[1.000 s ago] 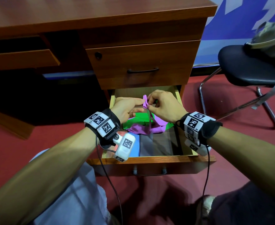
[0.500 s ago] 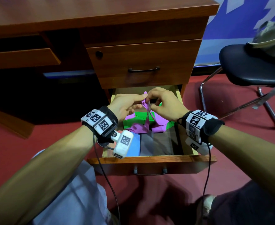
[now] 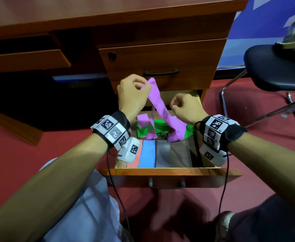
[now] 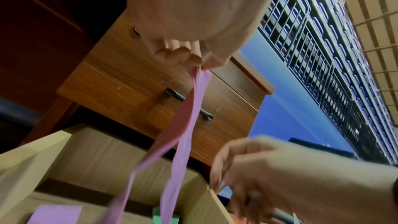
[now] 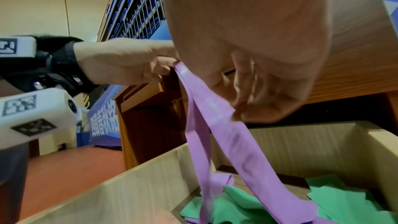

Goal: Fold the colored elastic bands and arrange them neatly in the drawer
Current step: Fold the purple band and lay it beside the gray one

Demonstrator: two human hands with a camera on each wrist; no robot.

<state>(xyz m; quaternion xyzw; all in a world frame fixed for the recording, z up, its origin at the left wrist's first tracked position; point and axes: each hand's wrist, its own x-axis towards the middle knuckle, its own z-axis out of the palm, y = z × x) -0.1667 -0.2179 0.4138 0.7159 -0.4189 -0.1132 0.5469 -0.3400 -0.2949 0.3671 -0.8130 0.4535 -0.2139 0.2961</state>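
Above the open wooden drawer (image 3: pixel 169 172), the left hand (image 3: pixel 131 95) pinches the top end of a long purple elastic band (image 3: pixel 160 107), lifting it so it hangs down into the drawer. Just beside the strip, the right hand (image 3: pixel 185 107) has its fingers curled; I cannot tell whether it grips the band. Crumpled green bands (image 3: pixel 145 131) lie at the drawer's back, with folded pink (image 3: pixel 133 160), blue (image 3: pixel 147 154) and grey (image 3: pixel 162 154) bands in front

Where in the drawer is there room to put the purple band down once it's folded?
Bare drawer floor shows at the front right, between the grey folded band and the right wall. The back is crowded: green bands lie heaped there, with the purple band trailing over them from the left hand.
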